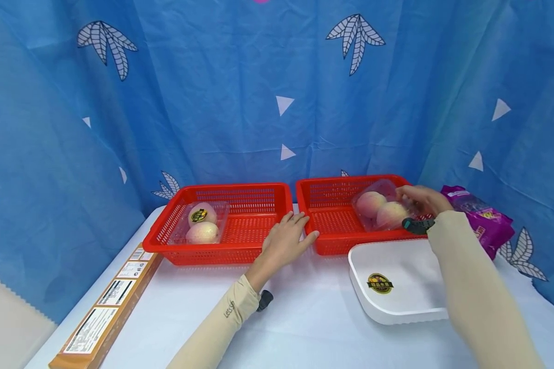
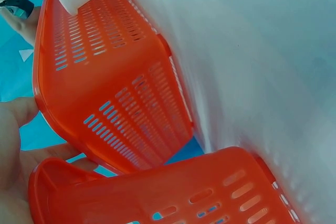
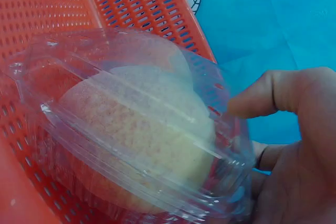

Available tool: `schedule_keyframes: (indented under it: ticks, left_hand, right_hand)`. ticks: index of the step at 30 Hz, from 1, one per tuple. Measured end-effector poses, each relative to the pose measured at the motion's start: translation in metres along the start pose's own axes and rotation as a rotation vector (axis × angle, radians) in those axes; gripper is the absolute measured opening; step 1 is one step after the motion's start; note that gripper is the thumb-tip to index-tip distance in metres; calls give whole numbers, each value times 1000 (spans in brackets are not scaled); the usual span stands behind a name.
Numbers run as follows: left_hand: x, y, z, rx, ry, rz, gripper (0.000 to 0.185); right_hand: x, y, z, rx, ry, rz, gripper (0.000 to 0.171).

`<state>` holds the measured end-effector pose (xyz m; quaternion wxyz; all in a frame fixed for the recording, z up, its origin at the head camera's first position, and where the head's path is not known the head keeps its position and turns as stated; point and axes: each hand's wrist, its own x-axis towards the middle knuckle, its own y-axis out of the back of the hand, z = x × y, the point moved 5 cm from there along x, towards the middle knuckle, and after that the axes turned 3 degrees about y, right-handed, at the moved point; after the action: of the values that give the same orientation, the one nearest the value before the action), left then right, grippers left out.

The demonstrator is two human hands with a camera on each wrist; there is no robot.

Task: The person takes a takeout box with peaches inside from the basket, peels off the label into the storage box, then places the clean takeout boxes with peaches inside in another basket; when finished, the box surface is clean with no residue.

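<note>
Blue cloth printed with leaves and triangles is hung behind a white table (image 1: 304, 328), on which two red slotted baskets are set side by side. In the left basket (image 1: 240, 197) a clear clamshell (image 1: 202, 224) with two pale peaches and a round dark label is held. In the right basket (image 1: 332, 205) a second clear clamshell (image 1: 380, 207) is grasped at its far end by the right hand (image 1: 422, 200), fingers curled round its rim; two pinkish-yellow peaches are seen through the closed lid. The left hand (image 1: 286, 241) is rested flat and relaxed between the baskets. A white tray (image 1: 397, 287) and a purple packet (image 1: 485, 220) are placed nearby.
</note>
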<state>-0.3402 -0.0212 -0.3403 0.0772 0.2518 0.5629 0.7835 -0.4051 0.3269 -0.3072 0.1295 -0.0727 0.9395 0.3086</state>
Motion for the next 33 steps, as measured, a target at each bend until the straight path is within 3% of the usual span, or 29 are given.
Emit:
schedule_keyframes:
  ticks: [6, 10, 15, 21, 25, 29, 33]
  left_hand:
    - [0, 0, -1, 8, 0, -3, 60]
    - [0, 0, 0, 15, -2, -2, 61]
    - [1, 0, 0, 17, -3, -4, 61]
    - [2, 1, 0, 9, 2, -10, 61]
    - [2, 2, 0, 12, 2, -10, 61]
    - [2, 2, 1, 16, -2, -9, 61]
    - [2, 1, 1, 20, -1, -10, 60]
  right_hand:
    - [-12, 3, -11, -62, 11, 32, 22]
    - [-17, 5, -10, -36, 6, 68, 17]
    - [-21, 9, -5, -35, -66, 137, 44]
    - [-24, 8, -2, 3, -111, 158, 63]
    - [-31, 4, -4, 18, -97, 151, 66]
    - [-36, -1, -6, -33, -53, 144, 64]
    - [-33, 1, -3, -67, -70, 124, 67]
